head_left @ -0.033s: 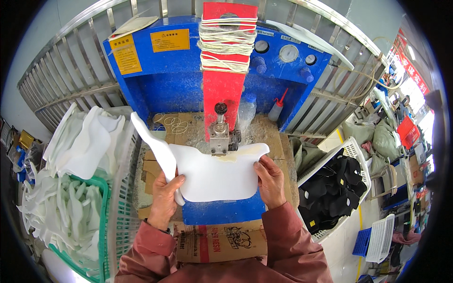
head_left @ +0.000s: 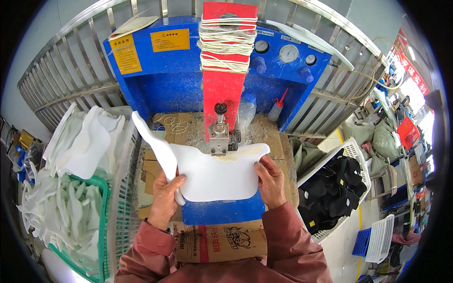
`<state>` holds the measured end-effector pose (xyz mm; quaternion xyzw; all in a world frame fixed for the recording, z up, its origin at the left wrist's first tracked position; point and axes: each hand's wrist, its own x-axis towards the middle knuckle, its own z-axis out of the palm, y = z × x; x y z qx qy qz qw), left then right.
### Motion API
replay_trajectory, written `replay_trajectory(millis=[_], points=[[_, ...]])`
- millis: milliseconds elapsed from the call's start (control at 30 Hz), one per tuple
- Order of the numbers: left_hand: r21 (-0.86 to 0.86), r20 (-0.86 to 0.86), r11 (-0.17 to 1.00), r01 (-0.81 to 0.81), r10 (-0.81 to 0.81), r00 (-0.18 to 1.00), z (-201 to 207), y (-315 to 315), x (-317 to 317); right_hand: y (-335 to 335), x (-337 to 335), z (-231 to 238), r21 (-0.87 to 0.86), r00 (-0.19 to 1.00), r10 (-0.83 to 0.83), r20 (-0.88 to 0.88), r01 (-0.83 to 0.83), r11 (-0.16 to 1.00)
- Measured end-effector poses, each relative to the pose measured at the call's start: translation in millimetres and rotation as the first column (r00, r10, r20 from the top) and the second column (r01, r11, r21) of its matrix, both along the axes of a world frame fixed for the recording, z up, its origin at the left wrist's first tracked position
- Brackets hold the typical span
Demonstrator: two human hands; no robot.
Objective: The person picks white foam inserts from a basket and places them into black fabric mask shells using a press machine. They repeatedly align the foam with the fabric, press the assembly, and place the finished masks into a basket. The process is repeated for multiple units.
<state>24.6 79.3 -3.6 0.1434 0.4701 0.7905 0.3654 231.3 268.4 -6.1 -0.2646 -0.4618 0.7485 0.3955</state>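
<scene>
A smooth white sheet with curved edges (head_left: 217, 177) spans the space between my two hands, its upper edge under the metal presser head (head_left: 220, 141) of a red machine arm (head_left: 222, 92). My left hand (head_left: 165, 195) is closed on its left side, thumb in front. There a long, curved white strip (head_left: 153, 141) slants up to the left; whether it is a separate piece I cannot tell. My right hand (head_left: 272, 181) pinches the right edge, the other fingers partly behind it. A yellowish patch (head_left: 231, 156) shows on the sheet beside the presser head.
The blue machine body (head_left: 170, 80) stands behind, with gauges (head_left: 289, 54). A clear bottle (head_left: 247, 111) and a red-tipped bottle (head_left: 277, 108) stand inside. Left, white pieces (head_left: 87, 141) fill crates, one with a green rim (head_left: 104, 207). Right, a white basket (head_left: 362, 162) holds black pieces (head_left: 332, 188).
</scene>
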Motion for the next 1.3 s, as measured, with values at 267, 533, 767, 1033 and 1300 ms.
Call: replay_trajectory(millis=[267, 533, 767, 1033, 1300], points=[[0.046, 0.037, 0.998, 0.036, -0.038, 0.999, -0.2, 4.3, 7.9, -1.0, 14.2, -0.8, 0.012, 1.0, -0.007, 0.018, 0.007, 1.0], [0.023, 0.077, 0.999, 0.045, -0.047, 0.996, -3.6, 17.2, 23.8, 1.3, 31.2, -4.2, -0.023, 0.996, -0.093, -0.01, 0.093, 0.995], [0.024, 0.086, 0.996, 0.081, -0.083, 0.993, -4.6, 24.8, 29.0, 1.5, 40.9, 2.9, -0.038, 0.994, -0.096, -0.047, 0.094, 0.995], [0.027, 0.082, 0.992, 0.125, -0.127, 0.988, -8.5, 24.8, 37.1, 2.1, 52.9, -0.2, -0.003, 0.986, -0.144, 0.08, 0.145, 0.989], [0.031, 0.085, 0.986, 0.167, -0.169, 0.982, -15.6, 26.8, 45.6, -0.3, 66.9, -8.4, 0.002, 0.98, -0.168, 0.112, 0.168, 0.986]])
